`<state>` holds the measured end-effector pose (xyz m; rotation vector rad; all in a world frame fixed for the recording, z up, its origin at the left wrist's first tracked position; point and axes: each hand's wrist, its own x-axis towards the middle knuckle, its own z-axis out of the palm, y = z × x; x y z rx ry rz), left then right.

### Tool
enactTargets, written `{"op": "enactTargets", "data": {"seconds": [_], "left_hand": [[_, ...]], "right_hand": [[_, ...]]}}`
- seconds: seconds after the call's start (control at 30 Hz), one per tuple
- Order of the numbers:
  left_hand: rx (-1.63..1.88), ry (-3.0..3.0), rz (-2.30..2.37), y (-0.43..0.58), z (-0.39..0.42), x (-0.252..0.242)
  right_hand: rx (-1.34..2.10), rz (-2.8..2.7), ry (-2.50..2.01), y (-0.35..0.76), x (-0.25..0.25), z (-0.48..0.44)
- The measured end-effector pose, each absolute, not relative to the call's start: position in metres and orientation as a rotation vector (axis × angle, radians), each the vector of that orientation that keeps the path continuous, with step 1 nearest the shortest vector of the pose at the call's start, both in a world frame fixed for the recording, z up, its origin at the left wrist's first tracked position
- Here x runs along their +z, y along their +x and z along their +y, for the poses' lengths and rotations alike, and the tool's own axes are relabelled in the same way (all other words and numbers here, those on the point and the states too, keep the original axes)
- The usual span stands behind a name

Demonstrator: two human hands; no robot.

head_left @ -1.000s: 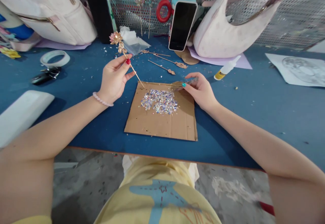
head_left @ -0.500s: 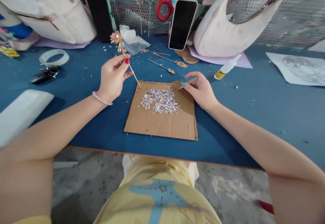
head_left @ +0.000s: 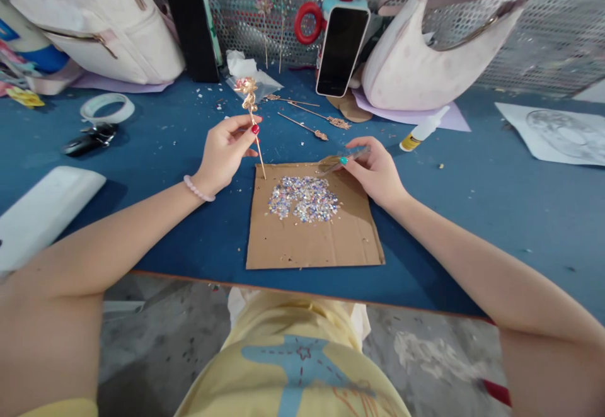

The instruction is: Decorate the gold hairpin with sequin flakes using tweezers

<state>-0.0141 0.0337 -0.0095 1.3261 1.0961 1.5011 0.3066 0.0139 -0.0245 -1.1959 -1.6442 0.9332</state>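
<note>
My left hand (head_left: 227,152) pinches a gold flower-topped stick (head_left: 248,94), held nearly upright with its flower at the top and its lower tip at the upper left part of a cardboard square (head_left: 312,250). Spread on the cardboard lies a patch of small shiny flakes (head_left: 305,198), mostly white, blue and purple. My right hand (head_left: 373,168) is closed around metal tweezers (head_left: 333,168), whose tips point left over the cardboard's top edge, just above the flakes. Whether anything is between the tips is too small to tell.
Behind the cardboard lie several gold sticks (head_left: 302,125), with a glue bottle (head_left: 424,130) to their right. A phone (head_left: 343,51), a white bag (head_left: 439,58) and a backpack (head_left: 118,33) line the back. Tape (head_left: 108,108) sits left.
My left hand has moved right and slightly down with the stick, which is now more upright. The cardboard has shifted right and turned slightly. My right hand has barely moved.
</note>
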Motion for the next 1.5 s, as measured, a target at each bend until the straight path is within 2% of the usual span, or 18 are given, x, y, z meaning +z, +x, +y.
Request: {"op": "enactTargets", "data": {"seconds": [0.33,0.6,0.73,1.5], "left_hand": [[1.465,1.470,1.092,-0.022,0.035,-0.015],[1.416,1.515,1.102,-0.030,0.046,-0.023],[1.421,1.462,1.113,-0.031,0.047,-0.022],[1.402,1.109,1.262,-0.034,0.054,-0.024]], "right_hand": [[0.834,-1.705,-0.994,0.305,-0.015,0.001],[1.388,-1.942,-0.644,0.291,-0.010,-0.040],[1.495,-1.925,-0.641,0.287,-0.014,-0.045],[1.383,-1.975,-0.668,0.284,-0.015,-0.045]]}}
